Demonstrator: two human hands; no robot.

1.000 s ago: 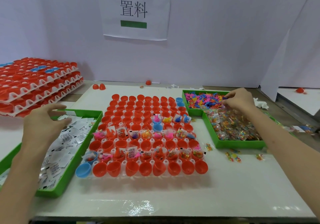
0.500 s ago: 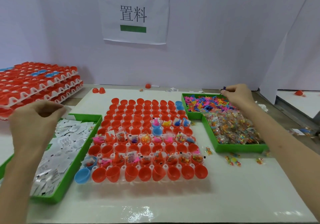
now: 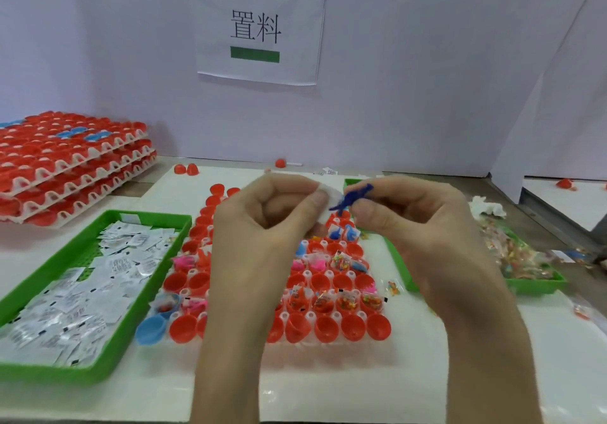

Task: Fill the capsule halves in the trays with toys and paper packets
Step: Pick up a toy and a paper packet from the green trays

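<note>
Both grips now meet over the capsule tray (image 3: 310,317): left grip (image 3: 262,223) pinches a paper packet (image 3: 328,194), right grip (image 3: 410,223) a blue toy (image 3: 353,197) touching its right edge.

Left hand (image 3: 262,223), right hand (image 3: 417,223) newly together

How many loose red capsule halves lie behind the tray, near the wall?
3. One red capsule half and a second sit together, back left; a third sits alone, back centre. The left hand and right hand may hide more.

Curled left hand (image 3: 262,226) beside curled right hand (image 3: 423,226)
</note>
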